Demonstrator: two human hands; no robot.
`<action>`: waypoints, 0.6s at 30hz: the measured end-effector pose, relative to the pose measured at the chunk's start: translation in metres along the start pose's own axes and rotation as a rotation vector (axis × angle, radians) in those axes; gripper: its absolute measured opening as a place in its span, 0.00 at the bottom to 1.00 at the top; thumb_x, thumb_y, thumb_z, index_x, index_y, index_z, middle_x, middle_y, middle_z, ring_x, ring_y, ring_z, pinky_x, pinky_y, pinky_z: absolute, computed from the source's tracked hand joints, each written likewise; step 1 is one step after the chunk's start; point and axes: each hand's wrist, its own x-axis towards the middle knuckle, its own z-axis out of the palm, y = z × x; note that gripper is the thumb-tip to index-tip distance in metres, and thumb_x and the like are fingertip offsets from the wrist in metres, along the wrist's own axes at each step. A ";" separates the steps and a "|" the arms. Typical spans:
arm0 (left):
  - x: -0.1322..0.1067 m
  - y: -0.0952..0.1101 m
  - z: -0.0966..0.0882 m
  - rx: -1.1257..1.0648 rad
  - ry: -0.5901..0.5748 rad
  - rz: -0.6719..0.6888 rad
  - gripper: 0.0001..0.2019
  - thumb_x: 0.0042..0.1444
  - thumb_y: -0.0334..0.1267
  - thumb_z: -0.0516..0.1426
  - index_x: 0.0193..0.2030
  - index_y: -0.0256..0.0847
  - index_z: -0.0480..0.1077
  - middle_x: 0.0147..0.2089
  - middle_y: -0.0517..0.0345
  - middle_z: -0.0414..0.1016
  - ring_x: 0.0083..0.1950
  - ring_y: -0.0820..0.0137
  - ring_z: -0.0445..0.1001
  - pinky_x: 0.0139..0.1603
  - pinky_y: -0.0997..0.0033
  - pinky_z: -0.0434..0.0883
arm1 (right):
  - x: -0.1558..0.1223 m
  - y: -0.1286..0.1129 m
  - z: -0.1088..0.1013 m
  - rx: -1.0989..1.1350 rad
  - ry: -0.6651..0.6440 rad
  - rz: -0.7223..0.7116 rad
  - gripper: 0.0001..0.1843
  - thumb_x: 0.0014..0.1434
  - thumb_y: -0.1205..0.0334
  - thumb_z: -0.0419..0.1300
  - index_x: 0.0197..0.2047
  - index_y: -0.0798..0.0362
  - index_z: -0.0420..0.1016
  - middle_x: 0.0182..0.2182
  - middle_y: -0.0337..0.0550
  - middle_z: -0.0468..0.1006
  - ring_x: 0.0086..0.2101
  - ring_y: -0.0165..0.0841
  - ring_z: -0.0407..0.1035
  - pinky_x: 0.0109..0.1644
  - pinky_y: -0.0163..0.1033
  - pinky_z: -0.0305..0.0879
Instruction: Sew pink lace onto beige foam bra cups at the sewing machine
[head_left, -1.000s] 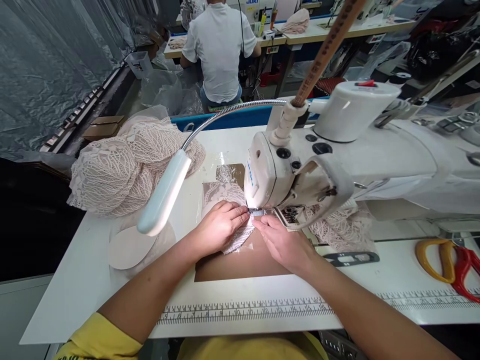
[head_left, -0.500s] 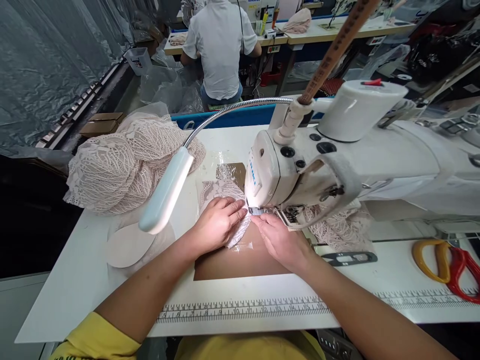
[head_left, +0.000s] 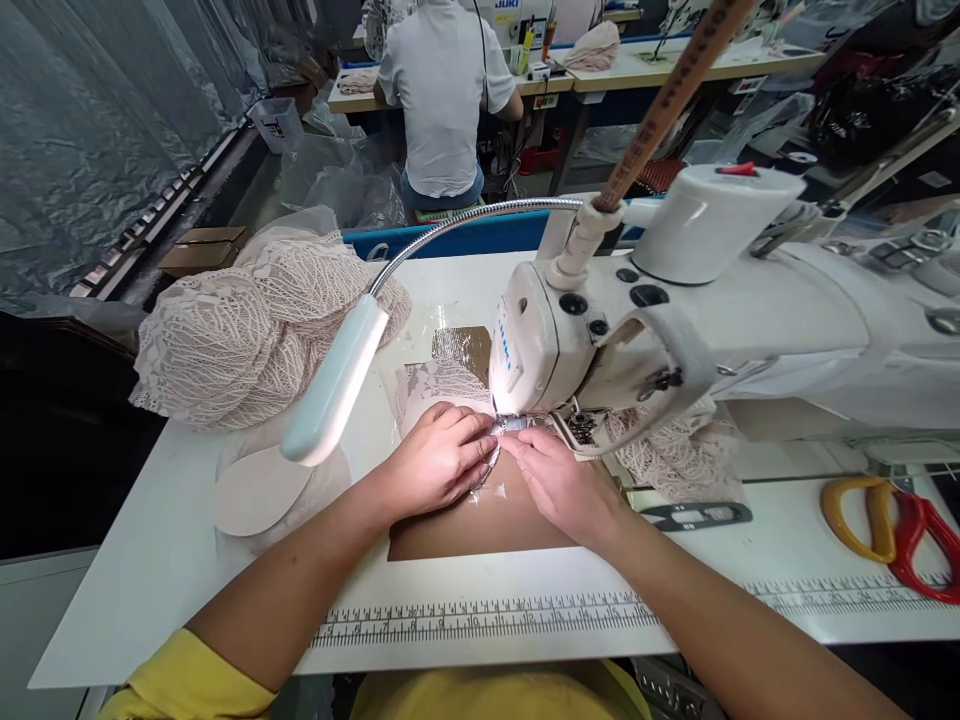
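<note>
A pale pink lace piece [head_left: 442, 383] lies under the needle area of a white sewing machine [head_left: 540, 335]. My left hand [head_left: 442, 455] is closed on the lace from the left, fingers together, and covers much of its near part. Close to the presser foot [head_left: 512, 424], the fingertips of my right hand [head_left: 562, 475] pinch the lace edge. My two hands' fingertips almost meet there. A brown sheet [head_left: 480, 530] lies beneath the work. The exact stitching point is hidden by the machine head and my fingers.
At the left is a lace pile [head_left: 225, 335], with pale oval pads [head_left: 259, 492] in front. A lamp [head_left: 337, 380] arches over the table. Thread snips [head_left: 697, 515], red-handled scissors [head_left: 922, 545] and more lace [head_left: 679, 450] are on the right. A person [head_left: 446, 100] sits ahead.
The lace piece has turned and shifted, so its near part is now mostly under my left hand. My left fingers are drawn in slightly. My right hand stays by the presser foot.
</note>
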 end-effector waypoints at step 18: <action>-0.022 -0.005 -0.063 0.231 -0.138 -0.869 0.19 0.61 0.48 0.48 0.29 0.37 0.71 0.25 0.52 0.71 0.27 0.63 0.70 0.28 0.68 0.60 | 0.003 -0.012 -0.001 0.114 0.109 -0.276 0.13 0.64 0.67 0.51 0.43 0.55 0.76 0.33 0.45 0.75 0.32 0.32 0.67 0.34 0.36 0.63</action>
